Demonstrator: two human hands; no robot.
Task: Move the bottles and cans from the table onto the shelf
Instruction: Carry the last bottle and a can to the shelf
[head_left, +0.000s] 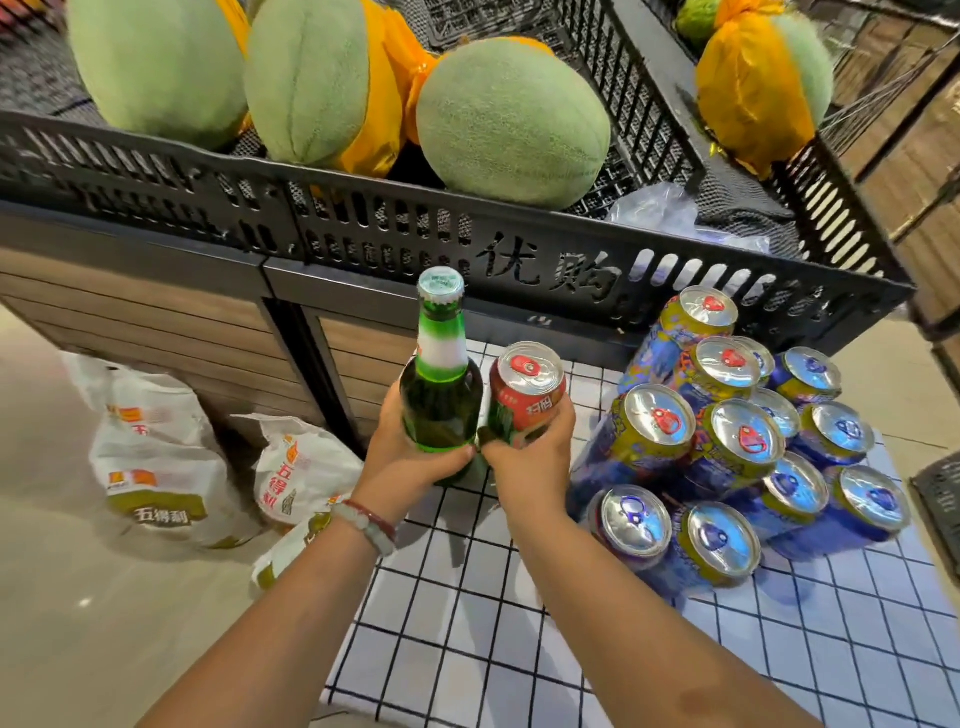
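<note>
My left hand (410, 457) grips a green glass bottle (441, 384) with a silver cap, held upright above the table's left edge. Right beside it, my right hand (530, 457) grips a red can (527, 389) with a silver top. Bottle and can almost touch. To the right, several blue and yellow cans (727, 431) stand stacked in a heap on the table (467, 623), which has a white cloth with a black grid. No shelf for drinks is in view.
A black slotted crate (363, 228) holding green melons (511, 122) sits on a wooden stand straight ahead. White printed bags (156, 457) lie on the floor at the left. Another black crate's corner (940, 499) shows at the right edge.
</note>
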